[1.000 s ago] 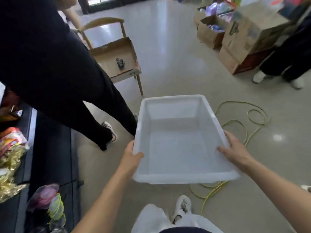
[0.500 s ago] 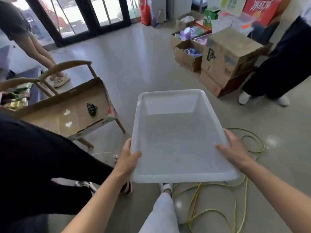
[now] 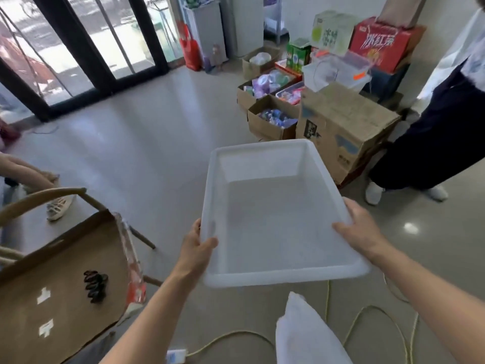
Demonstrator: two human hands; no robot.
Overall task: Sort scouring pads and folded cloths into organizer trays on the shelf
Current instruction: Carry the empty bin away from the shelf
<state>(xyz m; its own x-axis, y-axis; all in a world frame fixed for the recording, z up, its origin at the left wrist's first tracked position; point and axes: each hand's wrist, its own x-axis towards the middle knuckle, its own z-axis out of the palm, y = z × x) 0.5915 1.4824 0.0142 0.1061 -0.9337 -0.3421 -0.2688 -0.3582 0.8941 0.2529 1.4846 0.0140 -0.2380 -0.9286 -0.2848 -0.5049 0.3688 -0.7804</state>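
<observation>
I carry an empty translucent white plastic tray (image 3: 265, 153) in front of me, above the floor. My left hand (image 3: 195, 248) grips its left rim near the front corner, thumb over the edge. On the right rim my right hand (image 3: 360, 229) holds it the same way, fingers curled over the edge. No scouring pads or folded cloths are in view, and the shelf is out of view.
A chair with an open cardboard box (image 3: 60, 279) holding a black hair clip (image 3: 95, 285) stands at my left. Stacked cardboard boxes (image 3: 341, 127) of goods sit ahead right, beside a standing person (image 3: 430, 143). A yellow cable (image 3: 367, 321) lies on the floor by my feet. Glass doors (image 3: 86, 43) are far left.
My view has swung up and to the right, away from the dark shelf and the person in black. The tray stays level in both hands; the boxes ahead are nearer.
</observation>
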